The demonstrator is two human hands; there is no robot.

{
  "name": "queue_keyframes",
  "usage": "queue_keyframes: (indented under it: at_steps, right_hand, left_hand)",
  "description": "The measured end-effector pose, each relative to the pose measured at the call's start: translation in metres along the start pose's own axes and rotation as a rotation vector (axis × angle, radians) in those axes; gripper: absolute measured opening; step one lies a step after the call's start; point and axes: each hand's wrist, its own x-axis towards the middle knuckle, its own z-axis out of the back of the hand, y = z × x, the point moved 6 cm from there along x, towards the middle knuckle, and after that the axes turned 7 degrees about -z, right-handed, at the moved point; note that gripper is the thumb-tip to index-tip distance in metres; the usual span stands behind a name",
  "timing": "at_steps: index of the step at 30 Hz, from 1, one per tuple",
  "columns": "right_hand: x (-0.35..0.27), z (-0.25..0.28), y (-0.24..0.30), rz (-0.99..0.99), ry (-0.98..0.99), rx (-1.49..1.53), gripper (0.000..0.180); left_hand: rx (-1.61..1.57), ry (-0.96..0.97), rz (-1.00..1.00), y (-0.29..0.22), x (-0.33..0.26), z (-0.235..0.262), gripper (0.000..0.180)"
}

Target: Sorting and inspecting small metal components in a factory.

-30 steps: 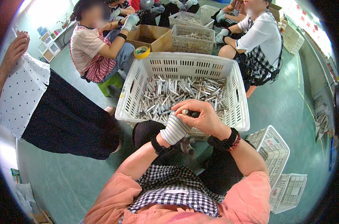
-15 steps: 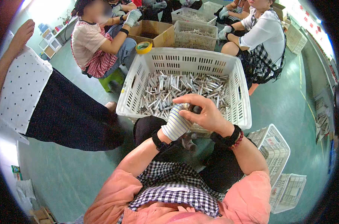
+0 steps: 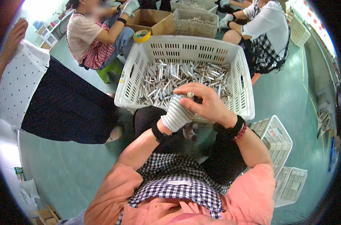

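Observation:
My left hand [image 3: 177, 113], in a white glove with blue and yellow stripes, is closed just over the near rim of a white plastic crate [image 3: 193, 43]. Bare and curled against it is my right hand [image 3: 207, 102]. The silver end of a small metal piece [image 3: 190, 95] pokes up between my right thumb and fingers, with something dark beside it. Most of what both hands grip is hidden by the fingers. Below and beyond them, the crate holds a heap of silver, tube-shaped metal parts [image 3: 170, 75].
A yellow tape roll [image 3: 142, 36] sits on the crate's far left corner. Behind stand a cardboard box [image 3: 151, 20] and another crate of parts [image 3: 196, 23]. Co-workers sit at far left and right; a person in a dark skirt [image 3: 69, 105] stands left. Crates [image 3: 277, 140] lie right.
The silver end now points up between my right fingers, and the dark rounded piece beside it shows less. My hands stay together. The crate appears slightly higher in view.

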Motion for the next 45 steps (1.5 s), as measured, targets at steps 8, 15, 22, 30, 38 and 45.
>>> queue_keyframes:
  at_steps: [8,15,22,30,38,45]
  right_hand:
    - [0.002,-0.006,0.000,0.072,-0.037,-0.085,0.026]
    - [-0.011,-0.009,0.001,0.025,-0.012,-0.171,0.039]
    - [-0.030,-0.028,-0.008,-0.023,0.127,-0.120,0.049]
    - [-0.040,-0.025,-0.004,-0.079,0.277,-0.019,0.075]
    - [-0.042,-0.019,-0.010,-0.212,0.416,0.050,0.087]
    - [-0.059,0.017,-0.047,-0.443,0.722,-0.030,0.090]
  left_hand:
    - [-0.183,0.363,-0.036,-0.008,0.000,-0.008,0.042]
    - [0.284,0.175,0.017,-0.018,-0.017,-0.010,0.047]
    - [1.233,0.470,-0.077,-0.035,-0.027,-0.006,0.046]
    - [1.085,0.583,-0.052,-0.018,-0.053,-0.015,0.058]
    - [1.062,0.656,-0.114,-0.020,-0.044,-0.046,0.055]
    - [1.703,0.976,-0.174,-0.021,-0.040,-0.086,0.015]
